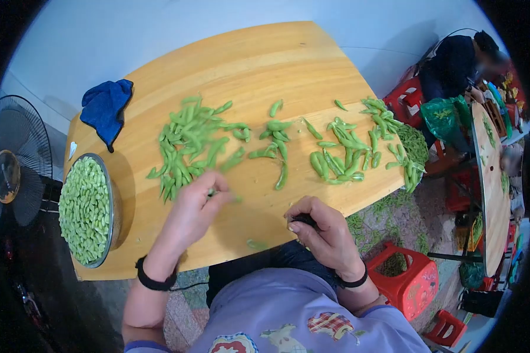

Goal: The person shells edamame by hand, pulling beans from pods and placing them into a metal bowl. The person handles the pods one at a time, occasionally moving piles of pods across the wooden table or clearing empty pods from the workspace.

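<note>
My left hand [199, 206] is closed near the front of the wooden table, with a green pod showing between its fingers, partly blurred. To its right, over the table's front edge, my right hand [324, 230] is closed around a small dark object [303, 219] that its fingers partly hide. A large heap of green pods [185, 138] lies beyond my left hand. Smaller groups of pods lie at the middle [277, 129] and right [344, 156] of the table. On the left stands a metal bowl [109, 235] full of shelled green beans [83, 209].
The wooden table [247, 59] has a blue cloth [105, 109] at its back left. A fan [17, 170] stands at far left. Red stools [409, 282] and scattered husks are on the right. Another person [450, 67] sits by a second table [493, 200].
</note>
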